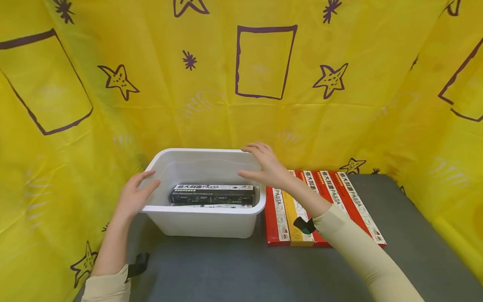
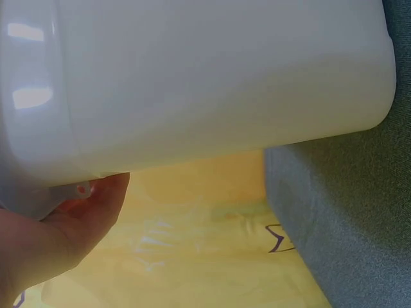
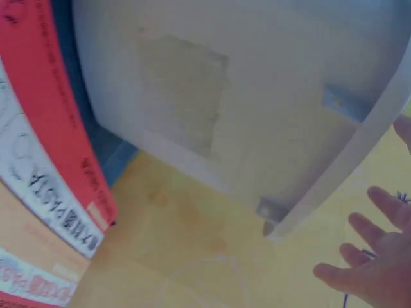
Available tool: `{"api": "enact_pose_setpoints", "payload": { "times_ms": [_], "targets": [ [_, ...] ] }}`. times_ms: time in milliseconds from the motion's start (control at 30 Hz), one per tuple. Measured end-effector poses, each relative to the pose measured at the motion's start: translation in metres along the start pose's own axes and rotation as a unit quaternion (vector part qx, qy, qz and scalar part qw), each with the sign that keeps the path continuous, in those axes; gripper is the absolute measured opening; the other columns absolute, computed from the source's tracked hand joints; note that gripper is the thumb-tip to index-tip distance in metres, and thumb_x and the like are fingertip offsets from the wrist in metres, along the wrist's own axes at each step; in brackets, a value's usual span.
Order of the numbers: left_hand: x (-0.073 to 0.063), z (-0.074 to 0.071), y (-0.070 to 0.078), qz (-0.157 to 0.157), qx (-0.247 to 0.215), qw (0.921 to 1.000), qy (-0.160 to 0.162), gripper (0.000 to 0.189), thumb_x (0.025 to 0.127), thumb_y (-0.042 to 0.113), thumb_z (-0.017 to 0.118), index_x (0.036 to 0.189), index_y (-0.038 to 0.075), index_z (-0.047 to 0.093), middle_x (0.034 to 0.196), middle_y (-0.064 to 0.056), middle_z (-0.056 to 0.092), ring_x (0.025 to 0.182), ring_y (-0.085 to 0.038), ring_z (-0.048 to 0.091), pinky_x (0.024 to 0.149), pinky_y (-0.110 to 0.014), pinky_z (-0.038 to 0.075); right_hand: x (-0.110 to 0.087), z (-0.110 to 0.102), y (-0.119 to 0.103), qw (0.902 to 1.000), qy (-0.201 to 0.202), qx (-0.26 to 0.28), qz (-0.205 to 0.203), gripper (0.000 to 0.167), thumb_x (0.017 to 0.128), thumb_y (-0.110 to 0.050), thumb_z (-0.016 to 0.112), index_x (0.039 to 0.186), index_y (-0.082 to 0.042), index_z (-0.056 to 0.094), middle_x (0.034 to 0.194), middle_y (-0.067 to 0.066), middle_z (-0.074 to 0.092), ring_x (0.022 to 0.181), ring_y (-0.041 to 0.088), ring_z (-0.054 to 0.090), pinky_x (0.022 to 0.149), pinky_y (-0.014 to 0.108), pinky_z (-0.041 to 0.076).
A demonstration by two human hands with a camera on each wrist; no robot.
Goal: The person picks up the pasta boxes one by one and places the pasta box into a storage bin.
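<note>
A white plastic bin (image 1: 203, 222) stands on the table with a black pasta box (image 1: 213, 195) lying inside it, on top of another white-edged box. My left hand (image 1: 136, 195) grips the bin's left end, thumb over the rim; in the left wrist view the fingers of my left hand (image 2: 83, 224) tuck under the rim by a small lug. My right hand (image 1: 266, 167) is over the bin's right back corner, fingers spread and holding nothing. In the right wrist view, my right hand (image 3: 379, 263) shows apart from the bin's rim (image 3: 347, 154).
Right of the bin, several red pasta boxes (image 1: 277, 218) and a yellow one (image 1: 296, 222) lie flat side by side on the grey table (image 1: 226, 268). A yellow patterned cloth (image 1: 211, 84) hangs behind and along both sides. Each wrist wears a black strap (image 1: 139, 264).
</note>
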State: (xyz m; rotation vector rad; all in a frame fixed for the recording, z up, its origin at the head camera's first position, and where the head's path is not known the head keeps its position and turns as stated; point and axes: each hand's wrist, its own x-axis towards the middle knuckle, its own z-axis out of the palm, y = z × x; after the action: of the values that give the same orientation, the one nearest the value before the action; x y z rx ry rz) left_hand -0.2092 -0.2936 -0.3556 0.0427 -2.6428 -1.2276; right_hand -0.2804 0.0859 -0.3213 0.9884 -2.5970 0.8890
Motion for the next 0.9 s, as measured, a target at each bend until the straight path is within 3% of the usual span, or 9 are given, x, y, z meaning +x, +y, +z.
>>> {"api": "enact_pose_setpoints", "payload": {
  "times_ms": [367, 667, 900],
  "targets": [
    [0.002, 0.0, 0.002, -0.026, 0.01, 0.9994, -0.019, 0.06, 0.1, 0.039, 0.053, 0.145, 0.001, 0.042, 0.151, -0.028, 0.031, 0.137, -0.051, 0.026, 0.105, -0.069, 0.023, -0.051, -0.024, 0.017, 0.9969, 0.048, 0.032, 0.054, 0.068, 0.085, -0.036, 0.076, 0.141, -0.01, 0.048, 0.15, 0.011, 0.038, 0.139, 0.032, 0.029, 0.107, 0.061, 0.029],
    [0.002, 0.002, -0.001, -0.032, 0.008, 0.9991, -0.025, 0.062, 0.099, 0.041, 0.052, 0.146, 0.003, 0.041, 0.152, -0.028, 0.03, 0.137, -0.051, 0.026, 0.104, -0.07, 0.024, -0.096, -0.035, 0.038, 0.9895, 0.032, 0.039, 0.136, 0.074, 0.085, -0.044, 0.073, 0.147, -0.016, 0.042, 0.155, 0.008, 0.03, 0.142, 0.032, 0.023, 0.105, 0.066, 0.027],
    [0.003, 0.001, -0.001, -0.029, 0.003, 0.9993, -0.025, 0.061, 0.099, 0.041, 0.052, 0.146, 0.002, 0.042, 0.152, -0.028, 0.031, 0.137, -0.051, 0.026, 0.104, -0.07, 0.023, -0.122, -0.04, 0.055, 0.9841, 0.038, 0.052, 0.165, 0.075, 0.086, -0.043, 0.073, 0.147, -0.017, 0.039, 0.153, 0.009, 0.033, 0.14, 0.033, 0.029, 0.102, 0.066, 0.032]
  ]
}}
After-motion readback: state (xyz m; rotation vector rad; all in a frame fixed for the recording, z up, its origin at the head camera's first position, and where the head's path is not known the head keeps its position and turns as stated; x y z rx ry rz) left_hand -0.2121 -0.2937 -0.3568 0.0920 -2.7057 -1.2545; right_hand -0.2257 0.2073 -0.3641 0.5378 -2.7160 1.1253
